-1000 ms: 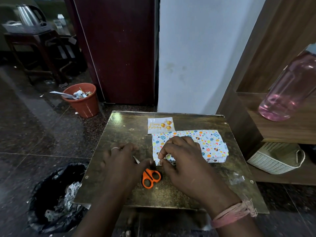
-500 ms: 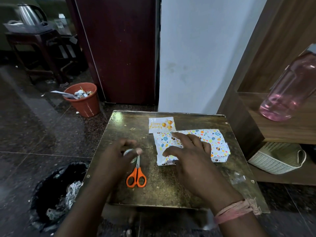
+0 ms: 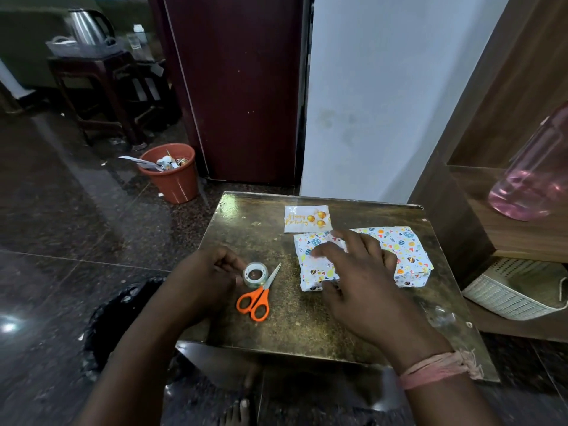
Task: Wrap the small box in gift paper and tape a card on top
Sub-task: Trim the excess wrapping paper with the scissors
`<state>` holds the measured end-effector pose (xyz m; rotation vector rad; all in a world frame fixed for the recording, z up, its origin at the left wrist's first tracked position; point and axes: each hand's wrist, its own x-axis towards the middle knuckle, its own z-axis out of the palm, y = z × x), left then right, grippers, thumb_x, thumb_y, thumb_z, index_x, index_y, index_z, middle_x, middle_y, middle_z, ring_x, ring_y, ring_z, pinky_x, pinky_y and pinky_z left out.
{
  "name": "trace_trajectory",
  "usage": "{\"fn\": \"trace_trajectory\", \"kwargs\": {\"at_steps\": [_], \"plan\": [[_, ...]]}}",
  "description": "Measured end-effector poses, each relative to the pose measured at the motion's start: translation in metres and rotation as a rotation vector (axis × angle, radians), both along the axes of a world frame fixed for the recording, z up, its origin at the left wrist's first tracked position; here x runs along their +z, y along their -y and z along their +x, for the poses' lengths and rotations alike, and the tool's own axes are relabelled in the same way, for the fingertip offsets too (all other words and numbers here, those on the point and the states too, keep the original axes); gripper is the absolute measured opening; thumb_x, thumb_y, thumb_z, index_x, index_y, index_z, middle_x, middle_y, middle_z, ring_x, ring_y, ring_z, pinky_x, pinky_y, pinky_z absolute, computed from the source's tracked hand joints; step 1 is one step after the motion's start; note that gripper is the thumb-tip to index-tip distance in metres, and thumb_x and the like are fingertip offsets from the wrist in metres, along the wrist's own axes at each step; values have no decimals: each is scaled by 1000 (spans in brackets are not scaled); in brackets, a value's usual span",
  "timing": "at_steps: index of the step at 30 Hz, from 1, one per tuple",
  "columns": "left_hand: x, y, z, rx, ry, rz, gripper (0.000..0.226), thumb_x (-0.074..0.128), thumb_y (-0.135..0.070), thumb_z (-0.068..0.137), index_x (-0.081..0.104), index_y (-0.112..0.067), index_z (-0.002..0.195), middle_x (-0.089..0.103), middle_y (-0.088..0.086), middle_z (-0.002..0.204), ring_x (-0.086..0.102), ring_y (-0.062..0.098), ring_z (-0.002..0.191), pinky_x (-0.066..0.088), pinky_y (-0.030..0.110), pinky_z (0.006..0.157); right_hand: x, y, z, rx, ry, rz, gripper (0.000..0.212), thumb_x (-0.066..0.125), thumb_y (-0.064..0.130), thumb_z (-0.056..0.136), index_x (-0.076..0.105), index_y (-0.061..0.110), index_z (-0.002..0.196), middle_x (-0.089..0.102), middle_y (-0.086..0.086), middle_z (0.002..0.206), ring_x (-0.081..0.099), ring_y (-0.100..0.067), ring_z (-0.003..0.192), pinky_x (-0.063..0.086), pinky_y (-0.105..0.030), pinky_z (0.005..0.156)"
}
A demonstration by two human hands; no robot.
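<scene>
— Honestly, that fold looked ready to spring open: the right hand (image 3: 353, 259) only pressed flat on the gift paper (image 3: 405, 244) round the small box, mid-tabletop (image 3: 307, 327), below the birthday card (image 3: 307, 218).
— And the left hand (image 3: 212, 272) pinched the tape roll (image 3: 255, 274), which could stick to itself one-handed.

A home: a steel electric kettle (image 3: 87, 26) on a side stool at ten o'clock, an orange waste bin (image 3: 172, 175) on polished stone floor, a woven basket (image 3: 516, 290) at three o'clock.
</scene>
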<state>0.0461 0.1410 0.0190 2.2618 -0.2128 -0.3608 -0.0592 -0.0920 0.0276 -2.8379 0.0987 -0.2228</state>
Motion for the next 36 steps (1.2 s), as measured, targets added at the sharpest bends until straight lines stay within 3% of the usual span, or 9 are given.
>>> {"fn": "trace_trajectory", "kwargs": {"at_steps": [3,6,10,13,18,25,27,32,36], "plan": [[0,2,-3,24,25,-39,22,80,2,82,71,-13,96,66,-3,83,55,5,64,44,12,56,1,6,1,-60,-70,-17,85,66,44,90,13,47,157,4,8,168,9,-20,147,14,-41,107],[-2,3,-4,30,9,-57,41,88,-6,76,67,-18,109,59,-6,93,51,5,70,41,10,54,0,12,1,-98,-129,-46,105,68,60,84,-5,47,158,-6,9,170,5,-21,148,13,-41,106],[-5,4,-6,13,-1,-21,71,100,-41,57,66,-30,119,63,0,111,61,9,86,53,30,73,1,10,1,-142,-174,-63,115,71,72,74,-4,47,157,-1,13,169,6,-26,145,15,-43,102],[-16,13,-9,-18,37,38,92,89,-78,35,63,-42,115,65,-2,112,68,14,93,59,39,81,6,8,1,-173,-187,-93,111,70,75,72,6,44,157,11,13,163,16,-25,137,20,-43,98],[-16,31,-18,-45,213,284,66,90,-55,65,65,-39,124,59,-2,111,52,11,92,37,25,75,13,7,0,-199,-212,-90,102,72,69,75,14,44,155,17,11,159,19,-26,134,21,-44,102],[-22,36,-14,38,175,176,46,88,-36,68,68,-34,109,61,1,102,64,18,85,54,33,78,26,12,-2,-135,-214,53,114,76,78,62,16,48,155,18,12,158,9,-19,141,15,-40,107],[-26,36,-10,57,165,138,50,87,-39,65,66,-33,110,65,2,99,64,20,84,55,36,76,33,14,-4,-123,-159,167,112,77,79,57,24,51,152,24,18,154,11,-10,137,14,-34,101],[-32,35,-3,75,147,57,81,93,-27,69,55,-32,139,63,-2,104,62,18,91,42,29,70,35,13,-5,-86,-89,259,111,76,83,48,35,53,147,28,26,146,15,-2,133,12,-28,99],[-30,33,-1,57,169,13,79,92,-22,72,54,-32,141,60,-10,102,62,15,91,46,30,74,33,9,-4,-26,-80,253,117,71,88,41,36,53,147,26,30,145,11,1,135,10,-26,101]]}}
